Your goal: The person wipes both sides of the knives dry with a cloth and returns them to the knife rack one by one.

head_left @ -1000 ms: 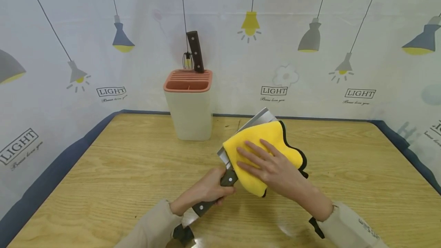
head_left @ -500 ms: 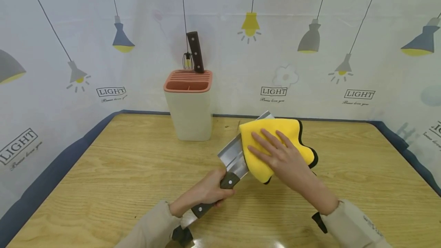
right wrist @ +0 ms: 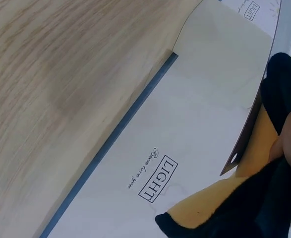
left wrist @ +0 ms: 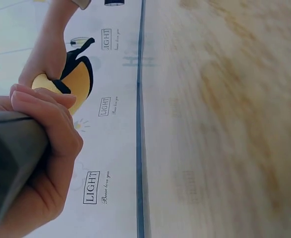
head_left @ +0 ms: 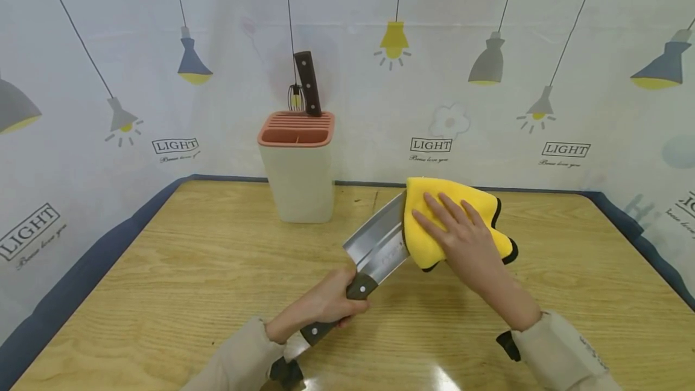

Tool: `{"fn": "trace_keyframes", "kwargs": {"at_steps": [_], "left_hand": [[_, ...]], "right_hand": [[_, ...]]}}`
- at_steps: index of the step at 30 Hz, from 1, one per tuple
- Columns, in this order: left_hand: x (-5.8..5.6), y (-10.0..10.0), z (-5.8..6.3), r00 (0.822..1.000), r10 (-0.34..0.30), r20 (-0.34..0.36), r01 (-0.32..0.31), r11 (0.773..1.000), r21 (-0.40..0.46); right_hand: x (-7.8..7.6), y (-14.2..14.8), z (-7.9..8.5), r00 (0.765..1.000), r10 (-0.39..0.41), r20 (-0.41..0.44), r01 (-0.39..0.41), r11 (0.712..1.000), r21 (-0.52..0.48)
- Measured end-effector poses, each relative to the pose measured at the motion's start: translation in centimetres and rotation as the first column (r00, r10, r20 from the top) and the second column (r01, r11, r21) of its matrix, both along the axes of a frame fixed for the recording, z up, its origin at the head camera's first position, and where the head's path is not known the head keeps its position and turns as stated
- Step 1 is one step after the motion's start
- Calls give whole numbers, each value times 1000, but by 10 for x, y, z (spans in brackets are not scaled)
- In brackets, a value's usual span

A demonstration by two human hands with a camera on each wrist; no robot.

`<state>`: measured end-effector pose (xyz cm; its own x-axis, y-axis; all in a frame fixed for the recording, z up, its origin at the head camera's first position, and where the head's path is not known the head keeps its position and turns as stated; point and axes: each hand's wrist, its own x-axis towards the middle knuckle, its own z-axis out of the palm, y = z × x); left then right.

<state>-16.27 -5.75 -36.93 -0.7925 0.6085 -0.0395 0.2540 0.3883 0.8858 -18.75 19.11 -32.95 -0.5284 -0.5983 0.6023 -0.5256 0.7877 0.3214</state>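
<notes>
A pale backdrop [head_left: 353,83], printed with hanging lamps and the word LIGHT, is seen behind the work. In front of it, a wood-grained counter [head_left: 217,258] is noted. At the rear of the counter, left of centre, a white knife block [head_left: 301,186] with a coral slotted top is found standing upright, well apart from both hands.

A cleaver [head_left: 376,251] is held in front of the block and to its right, its blade directed obliquely away and to the right. Faint markings are seen on the bare part of the blade. The far end is covered in the head view by a yellow cloth [head_left: 425,249] with a black hem.

The cloth is held by the right hand [head_left: 464,240]: the fingers are laid spread over its upper face, and the thumb is seen against the fabric in the right wrist view. The cleaver's dark riveted handle is gripped by the left hand [head_left: 330,303], the fingers being closed around it. A black handle [head_left: 307,83], tilted slightly, is seated in the block's slots. A small hole [right wrist: 233,157] is observed near the blade's corner.
</notes>
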Motion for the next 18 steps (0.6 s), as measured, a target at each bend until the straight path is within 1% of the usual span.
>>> {"fn": "trace_keyframes", "kwargs": {"at_steps": [9,18], "left_hand": [[1,-1,1,1000,1,24,-1,1000,12],[0,-1,3,1000,-18,17,18,1000,10]], "right_hand": [[0,6,-2,999,-41,-23,40,998,-55],[2,8,-3,998,-60,-28,59,998,-39]]}}
